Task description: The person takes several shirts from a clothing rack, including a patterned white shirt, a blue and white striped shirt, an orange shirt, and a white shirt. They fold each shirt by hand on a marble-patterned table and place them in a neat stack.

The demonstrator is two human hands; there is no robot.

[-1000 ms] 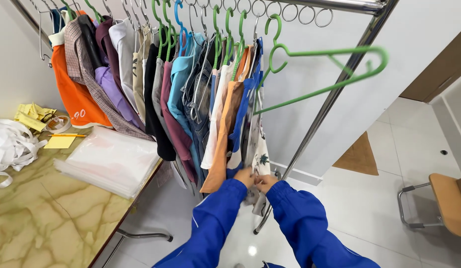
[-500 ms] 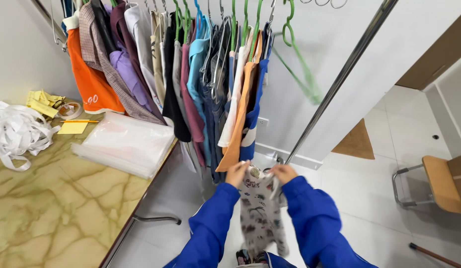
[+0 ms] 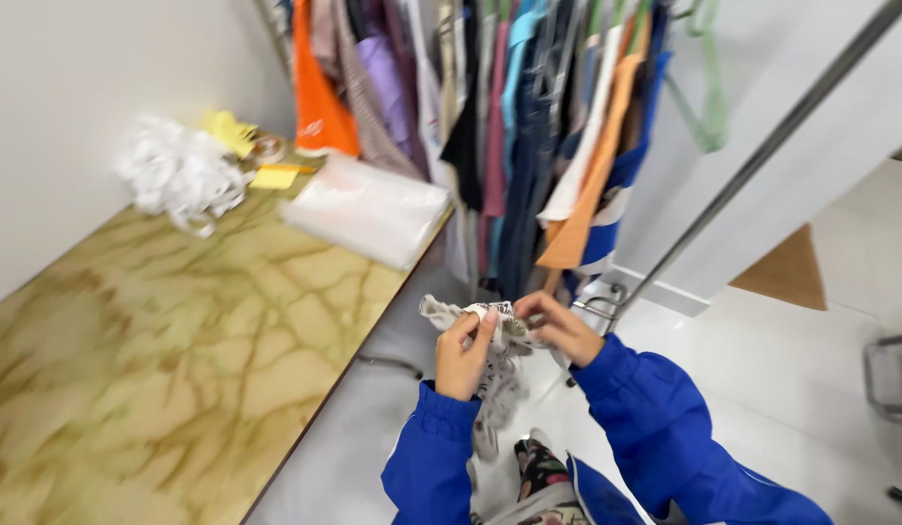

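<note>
Two hands on one small patterned garment (image 3: 490, 340).
Left hand (image 3: 463, 352) and right hand (image 3: 560, 327) pinch its top edge with closed fingers; the cloth hangs between them, with hanging clothes (image 3: 529, 126) beyond.

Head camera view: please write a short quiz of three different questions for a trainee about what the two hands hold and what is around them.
1. True or false: both hands grip the patterned garment.
2. What lies nearest the clothes rack on the marble-patterned table?
A. a folded clear plastic bag
B. a laptop
C. a shoe
3. What colour are the person's sleeves?

Key
1. True: the left hand and the right hand pinch its top edge.
2. A, the clear plastic bag.
3. Blue.
</note>
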